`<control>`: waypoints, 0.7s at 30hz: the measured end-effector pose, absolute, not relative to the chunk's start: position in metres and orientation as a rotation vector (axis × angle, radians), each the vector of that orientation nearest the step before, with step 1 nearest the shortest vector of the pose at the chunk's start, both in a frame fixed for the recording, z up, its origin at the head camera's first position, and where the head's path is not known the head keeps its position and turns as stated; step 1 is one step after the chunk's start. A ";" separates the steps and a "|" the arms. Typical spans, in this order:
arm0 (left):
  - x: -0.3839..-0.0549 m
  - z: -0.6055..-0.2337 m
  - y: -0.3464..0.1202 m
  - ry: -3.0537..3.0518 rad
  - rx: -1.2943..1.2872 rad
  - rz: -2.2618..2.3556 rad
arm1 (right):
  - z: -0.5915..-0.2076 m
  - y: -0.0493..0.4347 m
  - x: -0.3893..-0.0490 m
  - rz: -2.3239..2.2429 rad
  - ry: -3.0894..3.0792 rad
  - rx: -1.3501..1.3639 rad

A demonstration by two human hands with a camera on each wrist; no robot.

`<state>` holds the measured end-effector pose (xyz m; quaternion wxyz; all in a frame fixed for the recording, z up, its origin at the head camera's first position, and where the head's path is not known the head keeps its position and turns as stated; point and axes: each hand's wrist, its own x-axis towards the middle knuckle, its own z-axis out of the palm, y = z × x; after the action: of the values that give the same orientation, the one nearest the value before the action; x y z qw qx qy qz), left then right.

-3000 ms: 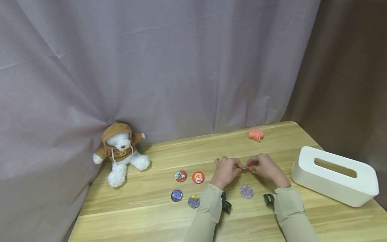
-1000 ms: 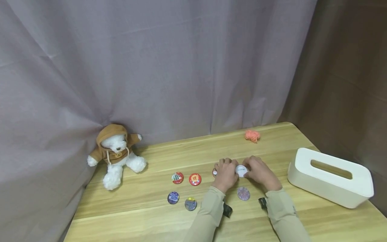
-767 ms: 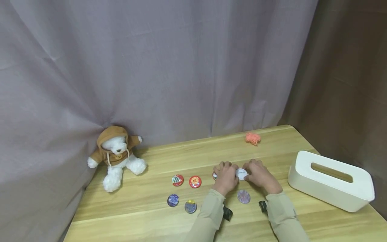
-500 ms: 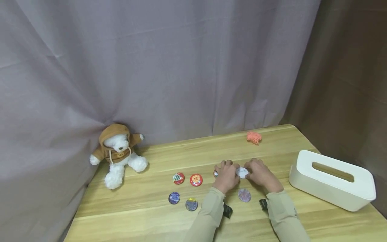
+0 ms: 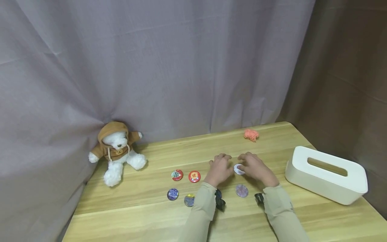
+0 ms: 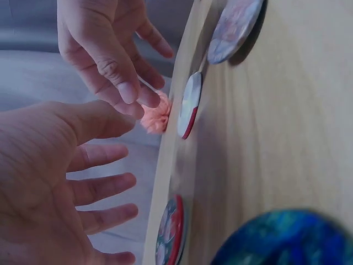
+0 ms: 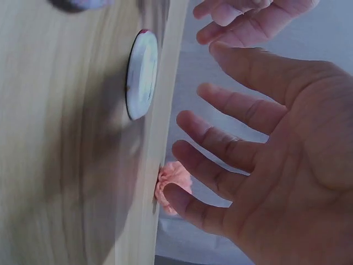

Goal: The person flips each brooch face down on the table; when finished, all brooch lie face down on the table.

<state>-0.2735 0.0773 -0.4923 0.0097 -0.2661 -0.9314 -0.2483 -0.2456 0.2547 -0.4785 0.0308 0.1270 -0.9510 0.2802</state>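
Observation:
A round pin badge [image 5: 237, 170] lies on the table with its white side up; a red edge shows in the left wrist view. My left hand [image 5: 219, 169] is raised to its left, fingers spread and holding nothing. Just to its right hovers my right hand [image 5: 256, 168], thumb and fingers apart, also holding nothing; in the right wrist view they stand off the badge [image 7: 142, 75]. Nearer me lies a purple badge [image 5: 242, 190]. A red patterned badge [image 6: 171, 232] and a blue-green badge [image 6: 281, 243] sit by my left hand; the red one is hidden in the head view.
Left of my hands lie a tree badge [image 5: 177, 175], an orange-red badge [image 5: 194, 176], a dark blue badge [image 5: 173, 194] and a grey-yellow badge [image 5: 189, 200]. A plush bear [image 5: 118, 151] sits far left, coral yarn [image 5: 251, 134] at the back, a white tissue box [image 5: 326, 174] right.
Three seconds ago both hands pinched a red badge edge-on; later it showed its white side between them. Now both hands have let go and lifted off, leaving it on the table.

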 end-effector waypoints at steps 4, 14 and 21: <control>-0.274 -0.491 0.070 -2.907 -0.815 -0.788 | -0.477 0.250 -0.247 0.951 -2.924 0.379; -0.272 -0.494 0.045 -2.941 -0.757 -0.837 | -0.473 0.232 -0.257 0.977 -2.922 0.416; -0.271 -0.497 0.033 -2.954 -0.728 -0.840 | -0.470 0.216 -0.259 0.947 -2.947 0.444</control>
<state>-0.2705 0.0329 -0.4970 -0.0073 -0.2308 -0.9359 -0.2661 -0.2594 0.2158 -0.4702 0.0069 0.1421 -0.9423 0.3029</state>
